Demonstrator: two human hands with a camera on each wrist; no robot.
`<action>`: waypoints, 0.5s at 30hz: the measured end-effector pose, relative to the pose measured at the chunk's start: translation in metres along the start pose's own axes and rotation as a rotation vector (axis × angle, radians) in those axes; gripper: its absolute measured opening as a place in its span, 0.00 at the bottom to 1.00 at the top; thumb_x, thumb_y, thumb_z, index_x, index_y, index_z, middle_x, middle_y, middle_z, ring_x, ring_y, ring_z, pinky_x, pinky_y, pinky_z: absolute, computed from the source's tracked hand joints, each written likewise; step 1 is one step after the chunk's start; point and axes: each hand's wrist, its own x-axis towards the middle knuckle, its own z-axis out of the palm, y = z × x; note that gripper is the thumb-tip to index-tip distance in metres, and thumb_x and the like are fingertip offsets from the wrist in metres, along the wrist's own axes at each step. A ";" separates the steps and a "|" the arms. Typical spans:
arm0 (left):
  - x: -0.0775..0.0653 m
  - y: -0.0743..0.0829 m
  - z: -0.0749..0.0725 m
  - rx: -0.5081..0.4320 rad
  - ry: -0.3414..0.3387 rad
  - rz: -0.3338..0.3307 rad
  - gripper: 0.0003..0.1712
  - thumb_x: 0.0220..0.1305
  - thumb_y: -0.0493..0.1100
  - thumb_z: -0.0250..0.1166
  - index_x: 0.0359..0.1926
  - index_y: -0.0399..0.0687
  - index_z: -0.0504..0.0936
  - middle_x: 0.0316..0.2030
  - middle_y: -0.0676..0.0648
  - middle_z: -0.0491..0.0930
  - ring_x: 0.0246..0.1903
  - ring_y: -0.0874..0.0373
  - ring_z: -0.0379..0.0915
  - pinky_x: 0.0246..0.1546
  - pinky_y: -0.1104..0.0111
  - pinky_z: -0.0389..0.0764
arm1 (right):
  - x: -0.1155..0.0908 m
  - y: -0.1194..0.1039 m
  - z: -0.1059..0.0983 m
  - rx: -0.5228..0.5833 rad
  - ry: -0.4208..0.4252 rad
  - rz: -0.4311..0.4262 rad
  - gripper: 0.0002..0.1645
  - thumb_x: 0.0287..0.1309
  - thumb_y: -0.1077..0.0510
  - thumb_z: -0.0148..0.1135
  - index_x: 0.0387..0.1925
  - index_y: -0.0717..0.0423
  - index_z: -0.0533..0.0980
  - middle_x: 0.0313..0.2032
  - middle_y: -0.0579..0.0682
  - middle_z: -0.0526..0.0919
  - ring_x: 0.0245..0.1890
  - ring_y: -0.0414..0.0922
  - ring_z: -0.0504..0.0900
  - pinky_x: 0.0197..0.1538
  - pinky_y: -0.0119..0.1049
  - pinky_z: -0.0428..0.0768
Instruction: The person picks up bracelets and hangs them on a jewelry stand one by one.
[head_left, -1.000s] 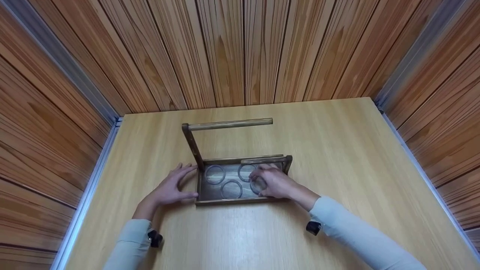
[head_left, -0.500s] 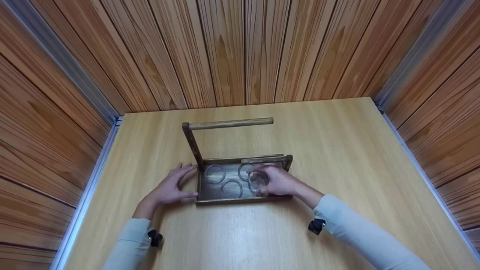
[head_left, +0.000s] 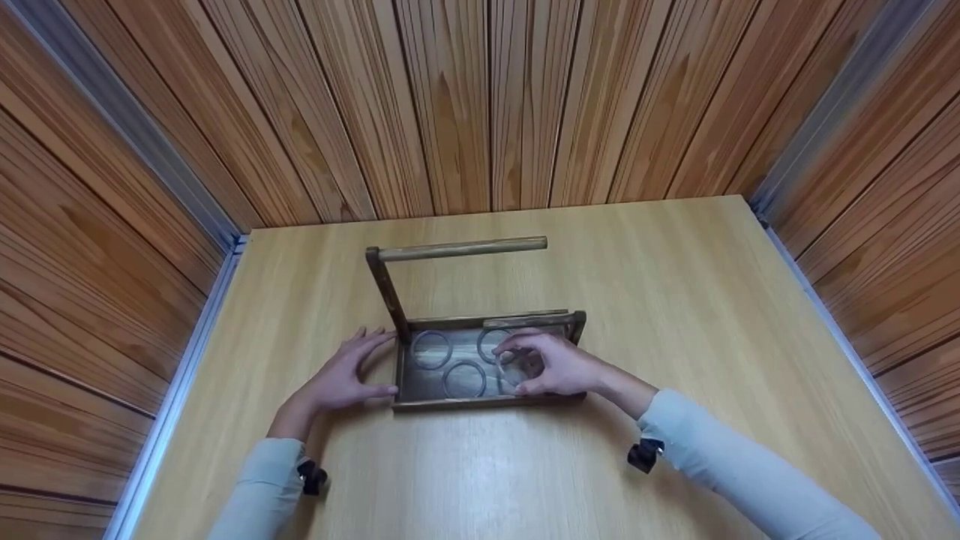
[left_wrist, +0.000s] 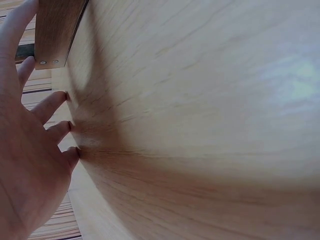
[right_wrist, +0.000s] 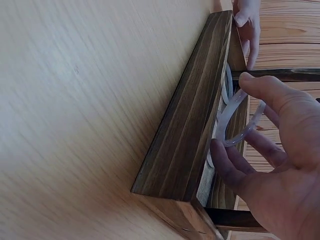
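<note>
A dark wooden tray-based jewellery stand [head_left: 487, 403] sits mid-table, with an upper bar [head_left: 461, 249] on a tall left post. My left hand [head_left: 341, 379] rests at the stand's left end, thumb and forefinger against it, the other fingertips down on the table. Inside the tray, my right hand [head_left: 559, 365] holds a pale translucent bangle [right_wrist: 231, 112] between thumb and fingers, tilted up. Three more bangles lie flat on the tray floor: one at the left [head_left: 432, 368], one at the front [head_left: 464, 361], and one at the back, partly hidden by my right hand.
A lower, shorter bar [head_left: 529, 321] on a short post [head_left: 577, 328] runs along the tray's back right. Wood-plank walls [head_left: 450, 105] rise behind the light wooden table [head_left: 450, 480] and on both sides. Each wrist carries a small black camera.
My right hand has shifted slightly to the right and its grip has widened, with the bangle turning from lying flatter to more upright. My left hand has stayed in place.
</note>
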 end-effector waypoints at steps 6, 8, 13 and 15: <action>0.000 0.000 0.000 -0.015 -0.007 -0.014 0.57 0.66 0.61 0.82 0.88 0.56 0.66 0.90 0.32 0.54 0.91 0.24 0.34 0.86 0.22 0.37 | -0.006 -0.003 -0.004 0.021 -0.028 -0.015 0.38 0.61 0.65 0.82 0.72 0.62 0.80 0.69 0.62 0.86 0.69 0.66 0.86 0.74 0.64 0.84; 0.001 0.000 0.000 -0.012 -0.006 -0.013 0.57 0.66 0.61 0.82 0.88 0.55 0.66 0.90 0.31 0.54 0.91 0.24 0.35 0.86 0.21 0.37 | -0.009 -0.004 -0.006 0.030 -0.034 -0.021 0.38 0.61 0.65 0.82 0.72 0.62 0.80 0.69 0.61 0.86 0.70 0.65 0.84 0.76 0.65 0.82; 0.001 0.000 -0.002 -0.021 -0.020 -0.028 0.57 0.66 0.61 0.81 0.88 0.57 0.65 0.91 0.33 0.54 0.91 0.25 0.33 0.86 0.21 0.36 | -0.016 -0.005 -0.013 0.008 -0.048 -0.055 0.38 0.61 0.64 0.83 0.72 0.58 0.81 0.71 0.57 0.86 0.72 0.60 0.83 0.78 0.60 0.80; 0.001 0.001 -0.002 -0.034 -0.024 -0.033 0.57 0.66 0.61 0.81 0.89 0.57 0.65 0.91 0.33 0.53 0.92 0.26 0.32 0.87 0.22 0.35 | -0.019 -0.006 -0.015 -0.012 -0.047 -0.079 0.37 0.61 0.63 0.84 0.71 0.56 0.81 0.70 0.55 0.87 0.71 0.58 0.83 0.77 0.55 0.80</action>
